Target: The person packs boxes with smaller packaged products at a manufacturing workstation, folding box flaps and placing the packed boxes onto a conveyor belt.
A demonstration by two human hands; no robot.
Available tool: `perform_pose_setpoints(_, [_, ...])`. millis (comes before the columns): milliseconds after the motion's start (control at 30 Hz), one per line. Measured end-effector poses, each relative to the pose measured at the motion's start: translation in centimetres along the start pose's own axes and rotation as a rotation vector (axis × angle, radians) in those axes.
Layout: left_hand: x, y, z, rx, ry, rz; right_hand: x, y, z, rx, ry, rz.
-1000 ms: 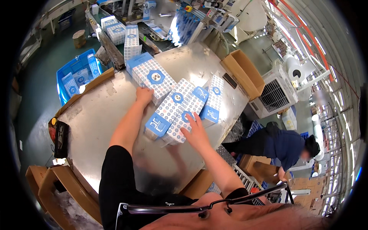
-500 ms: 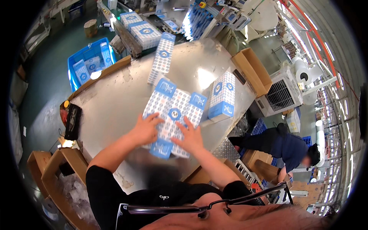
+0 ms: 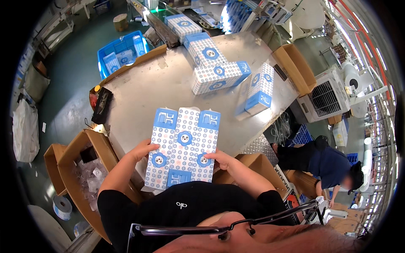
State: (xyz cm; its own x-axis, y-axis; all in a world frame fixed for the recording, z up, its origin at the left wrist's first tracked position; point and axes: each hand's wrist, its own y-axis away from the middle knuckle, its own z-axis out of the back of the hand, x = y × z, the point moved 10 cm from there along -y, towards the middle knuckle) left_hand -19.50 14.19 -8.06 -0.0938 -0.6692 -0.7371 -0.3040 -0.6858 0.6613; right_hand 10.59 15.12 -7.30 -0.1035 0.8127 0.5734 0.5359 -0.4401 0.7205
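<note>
Three long white-and-blue patterned cartons [image 3: 184, 145] are held side by side close to my body, at the near edge of the metal table. The middle carton's blue end faces me, while the outer two have theirs facing away. My left hand [image 3: 144, 151] grips the left side of the row, thumb on top. On the opposite side my right hand [image 3: 220, 159] is closed round the right carton, thumb on its face. The undersides and the fingers below are hidden.
Matching cartons [image 3: 217, 80] lie at the table's back, beside the conveyor [image 3: 160, 29]. Another carton [image 3: 258, 90] is at the right. A blue crate [image 3: 101, 63] stands left, an open cardboard box [image 3: 90, 139] near left. A person [image 3: 325, 162] bends over at the right.
Both hands have drawn the carton row toward my body and squared it up. At the back, cartons have come off the conveyor end onto the table, and one now lies crosswise.
</note>
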Motion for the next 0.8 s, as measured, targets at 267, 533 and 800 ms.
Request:
perform_pose_setpoints(267, [-10.8, 7.7, -13.0, 0.076, -0.039, -0.702, 7.6, 18.2, 1.4, -0.21, 0.48, 0.693])
perform_pose_setpoints(533, [-5.7, 12.3, -36.4, 0.537, -0.514, -0.716, 3.1, 48.0, 2.9, -0.354, 0.646, 0.803])
perform_pose_setpoints(800, [-1.3, 10.3, -34.9, 0.063, -0.572, -0.447, -14.5, 42.6, 19.9, -1.155, 1.298, 0.534])
